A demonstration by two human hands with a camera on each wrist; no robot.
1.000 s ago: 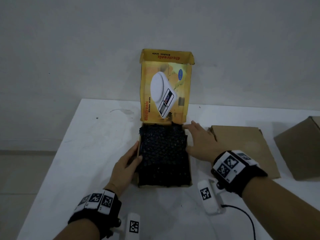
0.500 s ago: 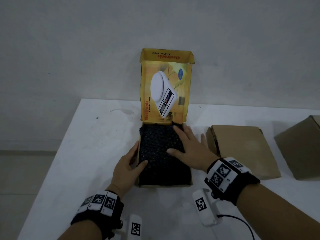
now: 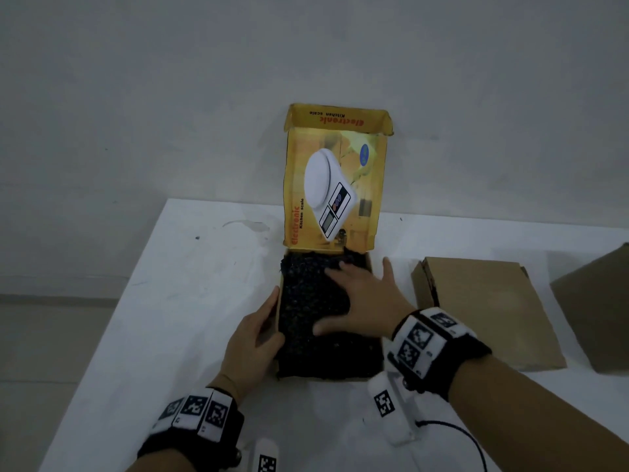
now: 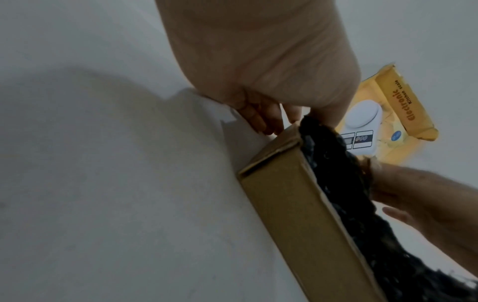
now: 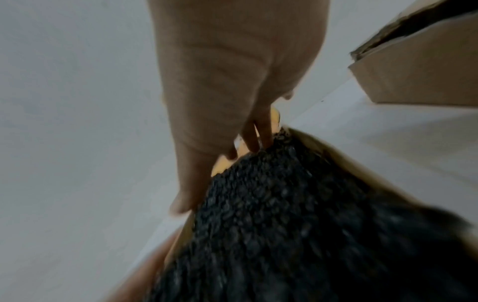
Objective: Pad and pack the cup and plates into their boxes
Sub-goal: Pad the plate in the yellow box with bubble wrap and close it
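A yellow kitchen-scale box stands open in the middle of the table, its lid upright against the wall. Black bubble wrap fills the box's base to the rim and hides whatever lies beneath it. My left hand holds the left wall of the box, with the fingers outside and the thumb on the wrap's edge. My right hand lies flat on the wrap with fingers spread, and in the right wrist view the fingertips reach the wrap's far edge. No cup or plate shows.
A flat brown cardboard box lies just right of the yellow box. A second, taller brown box sits at the right edge. The white table ends at the left, close to my left arm.
My right hand moved from the box's right rim onto the bubble wrap and now lies flat over its far middle. My left hand stayed at the left wall.
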